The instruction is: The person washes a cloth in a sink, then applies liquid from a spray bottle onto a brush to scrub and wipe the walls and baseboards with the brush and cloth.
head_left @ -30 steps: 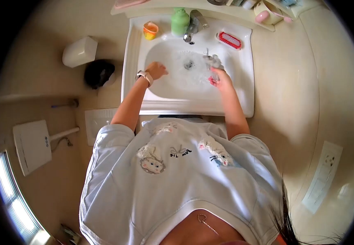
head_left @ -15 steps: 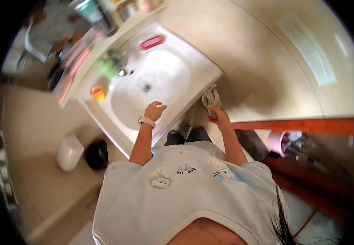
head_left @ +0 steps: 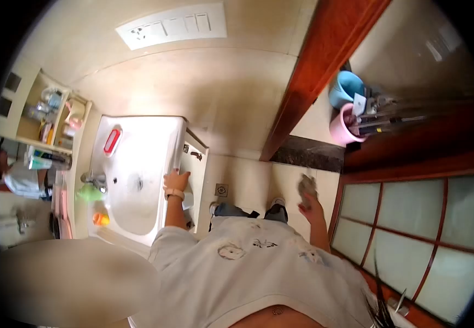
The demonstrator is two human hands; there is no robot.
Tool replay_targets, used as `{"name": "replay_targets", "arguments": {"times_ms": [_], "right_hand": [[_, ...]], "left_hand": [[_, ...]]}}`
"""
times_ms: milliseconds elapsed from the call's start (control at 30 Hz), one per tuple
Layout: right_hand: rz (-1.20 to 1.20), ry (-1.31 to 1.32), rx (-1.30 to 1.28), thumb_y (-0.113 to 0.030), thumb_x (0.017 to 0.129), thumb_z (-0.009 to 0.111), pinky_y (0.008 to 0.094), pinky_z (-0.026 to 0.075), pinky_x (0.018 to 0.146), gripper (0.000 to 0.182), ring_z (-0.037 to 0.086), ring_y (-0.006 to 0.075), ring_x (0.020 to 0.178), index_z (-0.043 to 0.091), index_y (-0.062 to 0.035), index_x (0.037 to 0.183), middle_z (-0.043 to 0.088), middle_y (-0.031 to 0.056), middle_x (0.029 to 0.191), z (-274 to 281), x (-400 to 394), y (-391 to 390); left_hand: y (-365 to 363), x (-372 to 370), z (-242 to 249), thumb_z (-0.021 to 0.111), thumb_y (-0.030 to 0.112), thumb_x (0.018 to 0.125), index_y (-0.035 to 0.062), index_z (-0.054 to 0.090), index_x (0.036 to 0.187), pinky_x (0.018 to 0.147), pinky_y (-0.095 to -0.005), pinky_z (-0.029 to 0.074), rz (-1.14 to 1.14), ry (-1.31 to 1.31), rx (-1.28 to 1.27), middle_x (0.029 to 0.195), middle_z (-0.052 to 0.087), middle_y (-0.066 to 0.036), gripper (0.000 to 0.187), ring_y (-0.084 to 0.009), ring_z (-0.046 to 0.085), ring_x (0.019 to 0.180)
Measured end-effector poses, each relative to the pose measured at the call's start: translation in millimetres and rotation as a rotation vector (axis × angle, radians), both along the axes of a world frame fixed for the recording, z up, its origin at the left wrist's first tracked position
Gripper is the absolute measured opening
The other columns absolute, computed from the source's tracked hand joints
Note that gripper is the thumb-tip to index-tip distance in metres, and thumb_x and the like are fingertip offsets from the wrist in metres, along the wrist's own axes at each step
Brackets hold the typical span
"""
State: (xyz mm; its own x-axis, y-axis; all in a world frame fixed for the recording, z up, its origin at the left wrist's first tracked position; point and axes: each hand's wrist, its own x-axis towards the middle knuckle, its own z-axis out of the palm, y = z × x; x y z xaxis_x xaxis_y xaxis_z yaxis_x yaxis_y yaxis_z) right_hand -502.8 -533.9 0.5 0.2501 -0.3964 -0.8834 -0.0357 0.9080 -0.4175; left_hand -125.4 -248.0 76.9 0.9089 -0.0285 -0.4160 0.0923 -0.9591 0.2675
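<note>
My left hand (head_left: 177, 185), with a light band on its wrist, lies at the front rim of the white sink (head_left: 176, 136), its fingers apart and nothing in them. Below that hand is an opened cabinet front under the basin. Out to the right, my right hand (head_left: 312, 206) is closed around a crumpled greyish cloth (head_left: 306, 187), which hangs over the floor, slightly blurred. On the sink stand a red brush-like item (head_left: 112, 141), a green bottle or cup (head_left: 90, 192) and an orange container (head_left: 101, 219) near the faucet (head_left: 96, 180).
A wooden door frame (head_left: 324, 71) and a dark threshold (head_left: 308, 153) lie ahead to the right. Beyond are a pink bucket (head_left: 343, 127) and a blue bucket (head_left: 348, 87). A paned door (head_left: 395, 218) stands at right. A floor drain (head_left: 221, 189) and wall switches (head_left: 171, 25) show.
The view has turned to the right, toward the doorway. My left hand has gone from over the basin to its front rim. My right hand has carried the cloth away from the sink.
</note>
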Motion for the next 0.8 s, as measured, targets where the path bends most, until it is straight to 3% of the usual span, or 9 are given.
{"name": "replay_targets", "arguments": {"times_ms": [33, 67, 133, 233, 367, 567, 667, 733, 800], "right_hand": [[0.038, -0.139, -0.149, -0.024, 0.073, 0.070, 0.0377, 0.046, 0.076, 0.048, 0.048, 0.0275, 0.094, 0.050, -0.0158, 0.116, 0.045, 0.0046, 0.119, -30.1, -49.1, -13.2], [0.076, 0.155, -0.290, -0.028, 0.073, 0.069, 0.0375, 0.046, 0.076, 0.045, 0.047, 0.0245, 0.097, 0.052, -0.0162, 0.113, 0.048, 0.0011, 0.116, 0.5, -59.8, -14.0], [0.181, 0.608, -0.289, -0.028, 0.073, 0.069, 0.0372, 0.046, 0.075, 0.045, 0.048, 0.0204, 0.099, 0.053, -0.0158, 0.114, 0.051, 0.0007, 0.114, -34.8, -114.6, -29.2], [0.170, 0.675, -0.198, -0.027, 0.073, 0.069, 0.0369, 0.047, 0.073, 0.043, 0.049, 0.0200, 0.095, 0.054, -0.0151, 0.112, 0.051, 0.0008, 0.110, -38.1, -157.6, -25.4], [0.201, 0.682, -0.164, -0.026, 0.073, 0.069, 0.0364, 0.047, 0.070, 0.041, 0.050, 0.0196, 0.091, 0.055, -0.0143, 0.110, 0.052, 0.0010, 0.105, -29.7, -154.6, -6.6], [0.225, 0.668, -0.172, -0.024, 0.073, 0.069, 0.0357, 0.048, 0.066, 0.037, 0.051, 0.0190, 0.084, 0.056, -0.0130, 0.106, 0.054, 0.0013, 0.098, -3.6, -120.2, 34.5], [0.195, 0.683, -0.171, -0.022, 0.074, 0.069, 0.0353, 0.048, 0.064, 0.035, 0.052, 0.0187, 0.080, 0.056, -0.0124, 0.105, 0.054, 0.0015, 0.094, 9.5, -109.7, 53.1], [0.172, 0.698, -0.165, -0.022, 0.074, 0.069, 0.0351, 0.048, 0.062, 0.033, 0.052, 0.0184, 0.078, 0.057, -0.0120, 0.103, 0.055, 0.0016, 0.092, 16.1, -106.6, 65.9], [0.132, 0.719, -0.147, -0.021, 0.074, 0.069, 0.0348, 0.048, 0.061, 0.032, 0.053, 0.0182, 0.076, 0.057, -0.0115, 0.102, 0.055, 0.0017, 0.090, 20.9, -109.3, 84.5]], "left_hand": [[0.7, -1.3, -0.8, 0.065, 0.045, 0.069, 0.0155, 0.051, 0.121, 0.092, -0.0442, 0.040, 0.033, -0.013, 0.056, 0.119, 0.047, -0.023, 0.062, -0.0394, 0.048, 0.107], [3.6, 4.4, -1.9, 0.067, 0.040, 0.069, 0.0072, 0.047, 0.123, 0.092, -0.0441, 0.040, -0.043, -0.062, 0.045, 0.117, 0.048, -0.025, 0.066, -0.0391, 0.048, 0.107], [30.9, 41.5, -35.8, 0.068, 0.037, 0.068, 0.0046, 0.044, 0.124, 0.089, -0.0432, 0.043, -0.226, -0.177, -0.015, 0.116, 0.049, -0.025, 0.068, -0.0397, 0.050, 0.105], [64.2, 111.0, -41.8, 0.070, 0.035, 0.068, 0.0036, 0.040, 0.125, 0.089, -0.0449, 0.042, -0.172, -0.248, -0.012, 0.114, 0.048, -0.027, 0.072, -0.0426, 0.049, 0.104], [104.9, 192.9, -14.1, 0.065, 0.033, 0.071, 0.0193, 0.035, 0.132, 0.086, -0.0459, 0.043, -0.069, -0.351, 0.333, 0.119, 0.045, -0.019, 0.069, -0.0350, 0.050, 0.106], [178.5, 268.2, -39.2, 0.065, 0.038, 0.069, 0.0160, 0.026, 0.137, 0.095, -0.0455, 0.033, -0.058, -0.545, 0.568, 0.129, 0.037, -0.020, 0.081, -0.0351, 0.043, 0.114], [174.3, 282.6, 17.8, 0.065, 0.042, 0.071, 0.0109, 0.031, 0.134, 0.097, -0.0473, 0.032, 0.012, -0.343, 0.673, 0.130, 0.041, -0.011, 0.078, -0.0280, 0.041, 0.119], [203.8, 327.8, -12.8, 0.062, 0.044, 0.074, 0.0129, 0.022, 0.139, 0.101, -0.0498, 0.029, 0.047, -0.339, 0.694, 0.139, 0.033, -0.014, 0.083, -0.0297, 0.034, 0.126], [228.1, 373.5, -47.1, 0.061, 0.042, 0.075, 0.0133, 0.020, 0.139, 0.098, -0.0504, 0.033, -0.049, -0.302, 0.575, 0.133, 0.040, -0.017, 0.081, -0.0303, 0.042, 0.120]]}}
